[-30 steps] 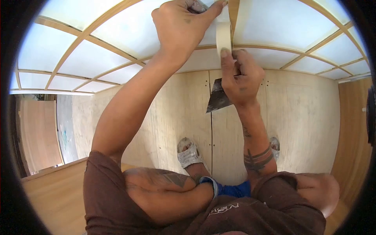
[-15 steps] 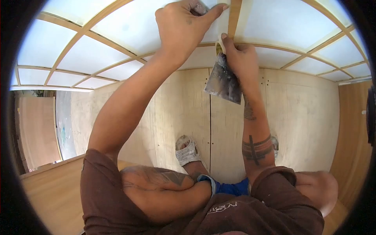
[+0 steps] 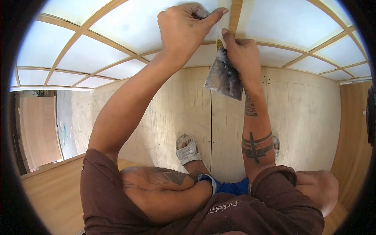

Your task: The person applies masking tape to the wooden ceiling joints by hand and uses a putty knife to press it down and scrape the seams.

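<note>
A wide, stained putty knife (image 3: 225,77) hangs blade-down from my right hand (image 3: 243,53), whose fingers wrap round its handle. Between the two thumbs runs a pale strip of tape (image 3: 224,24), lying along a wooden bar (image 3: 235,17) of the white-panelled frame. My left hand (image 3: 186,29) is up against a white panel, left of that bar, its fingers curled and its thumb stretched toward the strip. Something greyish shows inside the curled left fingers, too hidden to name.
The wooden lattice with white panels (image 3: 282,23) spans the top of the view. Below it lies a pale plywood floor (image 3: 172,102) with a dark seam. A sandalled foot (image 3: 188,150) rests there. Wooden boards (image 3: 37,129) stand at the left; a wooden side panel (image 3: 352,129) is at the right.
Both hands have shifted slightly to the right. The putty knife has risen a little with my right hand.
</note>
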Demonstrator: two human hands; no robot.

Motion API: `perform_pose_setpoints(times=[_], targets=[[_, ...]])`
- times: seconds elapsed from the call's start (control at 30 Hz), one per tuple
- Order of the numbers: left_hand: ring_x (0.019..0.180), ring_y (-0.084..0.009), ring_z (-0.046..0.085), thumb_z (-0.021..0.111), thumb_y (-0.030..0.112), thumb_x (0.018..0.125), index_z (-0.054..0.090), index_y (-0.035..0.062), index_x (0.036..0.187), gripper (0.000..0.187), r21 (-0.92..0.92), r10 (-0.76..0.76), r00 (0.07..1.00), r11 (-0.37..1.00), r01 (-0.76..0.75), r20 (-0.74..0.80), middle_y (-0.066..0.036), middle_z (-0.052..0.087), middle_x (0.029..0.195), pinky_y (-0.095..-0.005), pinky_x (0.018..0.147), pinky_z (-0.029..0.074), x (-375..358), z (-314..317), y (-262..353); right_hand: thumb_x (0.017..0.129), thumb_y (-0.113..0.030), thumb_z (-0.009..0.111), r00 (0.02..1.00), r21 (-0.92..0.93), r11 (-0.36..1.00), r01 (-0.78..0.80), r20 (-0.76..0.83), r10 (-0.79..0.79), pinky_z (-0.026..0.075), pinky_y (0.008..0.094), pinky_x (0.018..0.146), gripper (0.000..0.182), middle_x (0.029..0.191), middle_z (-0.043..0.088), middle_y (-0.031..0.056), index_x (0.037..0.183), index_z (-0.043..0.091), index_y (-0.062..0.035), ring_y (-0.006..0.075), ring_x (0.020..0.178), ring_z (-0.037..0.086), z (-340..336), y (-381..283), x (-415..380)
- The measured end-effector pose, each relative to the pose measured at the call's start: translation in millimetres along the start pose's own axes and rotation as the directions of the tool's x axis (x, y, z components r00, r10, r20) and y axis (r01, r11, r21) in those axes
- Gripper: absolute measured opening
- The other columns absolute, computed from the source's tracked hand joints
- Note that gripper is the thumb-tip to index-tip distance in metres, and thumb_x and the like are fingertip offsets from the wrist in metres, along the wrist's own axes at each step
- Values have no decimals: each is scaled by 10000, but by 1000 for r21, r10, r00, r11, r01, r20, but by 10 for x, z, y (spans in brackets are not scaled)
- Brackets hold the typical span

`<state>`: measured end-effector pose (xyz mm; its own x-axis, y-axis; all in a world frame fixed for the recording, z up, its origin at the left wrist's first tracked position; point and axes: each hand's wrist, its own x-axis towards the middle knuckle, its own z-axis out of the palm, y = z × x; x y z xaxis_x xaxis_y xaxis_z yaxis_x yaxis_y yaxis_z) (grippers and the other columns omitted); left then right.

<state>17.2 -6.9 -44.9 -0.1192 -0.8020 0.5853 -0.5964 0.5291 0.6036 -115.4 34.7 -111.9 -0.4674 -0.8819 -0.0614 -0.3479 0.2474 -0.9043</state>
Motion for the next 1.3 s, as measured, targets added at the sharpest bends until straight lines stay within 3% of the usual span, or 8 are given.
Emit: perform_pose_setpoints(times=[0.4,0.6,0.7,0.77,0.93,1.1,1.23,1.3], targets=[[482,-27,409,905,328,811,704,-12,622,437,-21,78,997,997,-78,-16,21,555,491,-246,443,355,-3,8,-21,898,-508,685,998,21,999,-49,27,48,547,490,896,585,905,709,351,908,759,72,499,979,708,-17,-14,57],[474,-54,464,927,337,768,721,-9,627,427,-7,-78,996,997,78,43,4,580,506,-251,457,379,112,-95,144,898,-503,673,1000,-21,1000,-1,4,2,548,487,895,576,901,716,333,906,758,67,494,961,708,-30,-49,37],[483,-61,495,926,334,771,718,-2,612,426,-144,-208,977,967,211,39,-4,602,530,-243,471,392,223,-175,413,898,-495,669,1000,-36,999,-8,3,8,549,492,882,565,898,714,331,902,756,63,498,956,704,-63,-85,33],[445,-75,479,874,229,846,652,10,550,430,-313,-355,935,888,337,-3,-35,599,504,-276,421,357,298,-225,616,896,-497,668,994,-42,997,-70,84,74,551,496,870,568,890,712,332,905,754,64,498,949,704,-96,-111,37],[428,-92,464,869,245,855,664,17,562,424,-453,-326,945,837,306,36,-43,600,520,-279,418,345,265,-203,478,894,-512,666,998,-23,999,-32,47,33,553,492,865,590,887,712,332,915,751,72,489,942,712,-59,-64,33],[425,-104,468,887,265,842,655,12,549,452,-435,-506,861,764,477,55,-49,602,512,-284,421,360,249,-137,307,889,-516,675,999,-20,999,-37,9,37,554,486,879,597,907,717,333,909,754,75,486,956,714,-28,-4,70],[491,-58,503,921,352,784,716,4,604,443,-497,-364,930,799,338,47,-7,616,547,-235,478,401,109,0,48,885,-518,686,999,-16,999,-33,24,34,549,492,896,600,925,714,345,921,756,78,494,971,709,-26,22,92],[487,-64,504,921,368,788,716,2,601,460,-246,-289,948,917,314,133,-13,615,541,-231,481,408,15,58,-68,884,-518,689,998,-8,999,-36,43,36,547,494,898,601,927,710,352,923,756,78,497,973,707,-26,-8,82]])
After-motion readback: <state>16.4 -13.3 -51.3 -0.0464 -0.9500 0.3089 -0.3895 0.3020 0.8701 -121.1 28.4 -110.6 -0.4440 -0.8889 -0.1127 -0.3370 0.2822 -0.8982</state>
